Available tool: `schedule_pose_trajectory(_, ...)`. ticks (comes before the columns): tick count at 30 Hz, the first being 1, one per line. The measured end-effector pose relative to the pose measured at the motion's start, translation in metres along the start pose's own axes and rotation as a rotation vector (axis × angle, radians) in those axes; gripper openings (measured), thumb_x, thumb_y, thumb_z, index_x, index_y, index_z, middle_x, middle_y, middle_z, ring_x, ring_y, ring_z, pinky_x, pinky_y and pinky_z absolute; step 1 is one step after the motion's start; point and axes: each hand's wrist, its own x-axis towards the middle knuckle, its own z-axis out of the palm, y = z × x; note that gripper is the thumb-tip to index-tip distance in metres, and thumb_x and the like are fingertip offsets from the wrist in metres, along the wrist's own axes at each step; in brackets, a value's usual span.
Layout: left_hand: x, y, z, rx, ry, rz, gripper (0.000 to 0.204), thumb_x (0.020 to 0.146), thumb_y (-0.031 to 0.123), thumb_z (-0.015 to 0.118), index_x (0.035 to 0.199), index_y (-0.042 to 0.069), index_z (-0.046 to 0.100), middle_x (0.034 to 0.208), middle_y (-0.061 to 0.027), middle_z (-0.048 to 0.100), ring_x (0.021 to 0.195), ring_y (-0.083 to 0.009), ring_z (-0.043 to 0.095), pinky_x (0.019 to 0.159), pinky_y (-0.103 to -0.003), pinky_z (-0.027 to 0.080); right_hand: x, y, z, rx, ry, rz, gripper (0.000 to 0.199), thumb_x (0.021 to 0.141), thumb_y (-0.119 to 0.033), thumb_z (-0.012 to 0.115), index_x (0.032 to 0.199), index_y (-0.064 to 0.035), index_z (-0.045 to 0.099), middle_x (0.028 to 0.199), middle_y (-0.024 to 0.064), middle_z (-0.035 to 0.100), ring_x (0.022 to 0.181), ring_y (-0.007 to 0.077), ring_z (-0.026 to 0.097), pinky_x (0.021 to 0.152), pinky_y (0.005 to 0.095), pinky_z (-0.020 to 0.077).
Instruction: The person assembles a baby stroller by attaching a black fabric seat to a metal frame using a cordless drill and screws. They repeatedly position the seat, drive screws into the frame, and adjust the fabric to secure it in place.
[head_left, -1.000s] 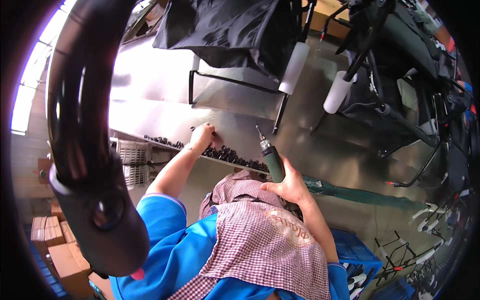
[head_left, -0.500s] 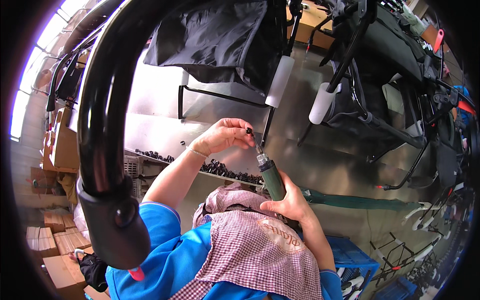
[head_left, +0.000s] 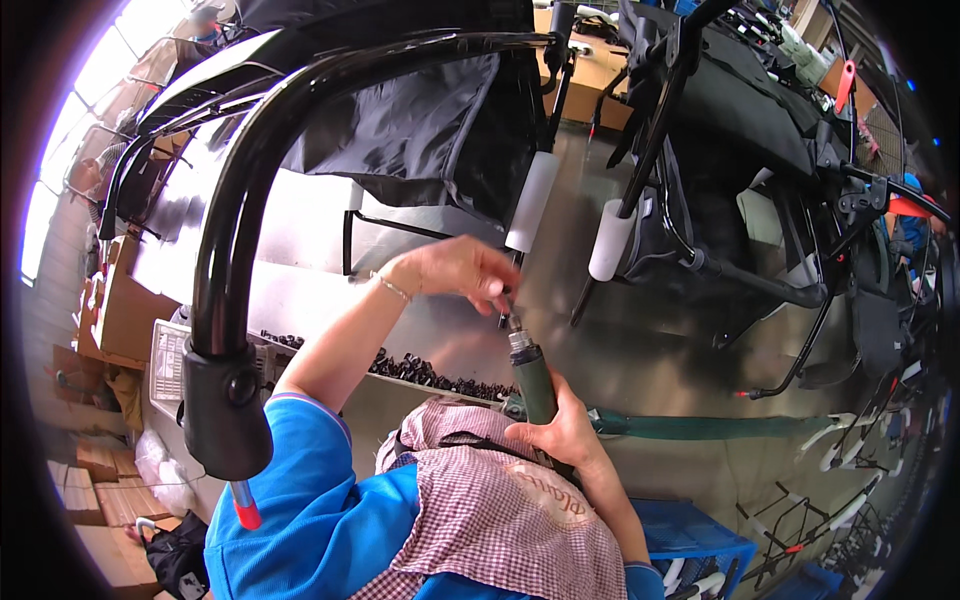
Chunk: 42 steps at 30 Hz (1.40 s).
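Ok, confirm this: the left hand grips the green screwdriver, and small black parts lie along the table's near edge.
Wrong hand: in the head view, the right hand grips the green screwdriver; the left hand is near its tip. Small black parts lie along the near edge of the table.

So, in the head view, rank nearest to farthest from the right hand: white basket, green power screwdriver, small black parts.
1. Green power screwdriver: in the right hand.
2. Small black parts: left, along the metal bench's edge.
3. White basket: farther left.

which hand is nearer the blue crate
Right hand, gripping the green screwdriver up and left of the blue crate in view; left hand is farther up, by the screwdriver's tip.
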Motion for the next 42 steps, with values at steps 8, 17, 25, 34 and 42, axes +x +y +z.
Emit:
schedule_pose_trajectory(8, 0.11, 0.074, 0.011, 0.9, 1.07, 0.653, 0.066, 0.075, 0.016, 0.076, 0.132, 0.004, 0.044, 0.082, -0.0148, 0.064, 0.075, -0.025, 0.066, 0.061, -0.035, 0.051, -0.013, -0.004, -0.02, 0.107, 0.094, 0.15, 0.1, 0.06, -0.025, 0.089, 0.139, 0.001, 0.034, 0.097, 0.0111, 0.062, 0.079, 0.018, 0.063, 0.069, 0.0318, 0.0529)
schedule_pose_trajectory(17, 0.142, 0.108, 0.008, 1.041, 1.347, 0.615, 0.038, 0.073, 0.022, 0.078, 0.09, 0.001, 0.052, 0.078, -0.0174, 0.062, 0.072, -0.035, 0.062, 0.063, -0.042, 0.05, -0.022, 0.008, -0.018, 0.195, 0.134, 0.206, 0.098, 0.06, -0.016, 0.087, 0.14, -0.0018, 0.033, 0.079, 0.0057, 0.058, 0.061, 0.0135, 0.058, 0.052, 0.0282, 0.0508)
schedule_pose_trajectory(25, 0.164, 0.056, -0.041, 0.477, 1.476, 0.816, 0.019, 0.077, 0.017, 0.071, 0.086, 0.001, 0.063, 0.073, -0.0146, 0.062, 0.063, -0.025, 0.062, 0.06, -0.036, 0.048, -0.022, 0.009, -0.016, 0.159, 0.082, 0.226, 0.095, 0.061, -0.018, 0.087, 0.14, -0.0027, 0.035, 0.086, 0.0058, 0.059, 0.067, 0.0133, 0.059, 0.056, 0.0277, 0.0508)
schedule_pose_trajectory(34, 0.126, 0.066, -0.043, 0.816, 1.431, 0.916, 0.013, 0.079, 0.01, 0.068, 0.088, 0.002, 0.065, 0.084, -0.0118, 0.063, 0.076, -0.0281, 0.062, 0.067, -0.034, 0.048, -0.017, 0.028, -0.017, 0.089, 0.067, 0.107, 0.091, 0.063, -0.021, 0.087, 0.136, -0.0016, 0.036, 0.085, 0.0059, 0.057, 0.069, 0.0151, 0.058, 0.06, 0.0292, 0.0496)
schedule_pose_trajectory(42, 0.131, 0.064, -0.038, 0.768, 1.491, 1.03, 0.011, 0.079, 0.014, 0.069, 0.086, 0.005, 0.066, 0.083, -0.0147, 0.065, 0.083, -0.0329, 0.062, 0.075, -0.038, 0.049, -0.01, 0.02, -0.021, 0.118, 0.073, 0.187, 0.105, 0.058, -0.04, 0.089, 0.139, 0.0008, 0.036, 0.116, 0.0118, 0.058, 0.104, 0.0211, 0.057, 0.09, 0.0324, 0.0452)
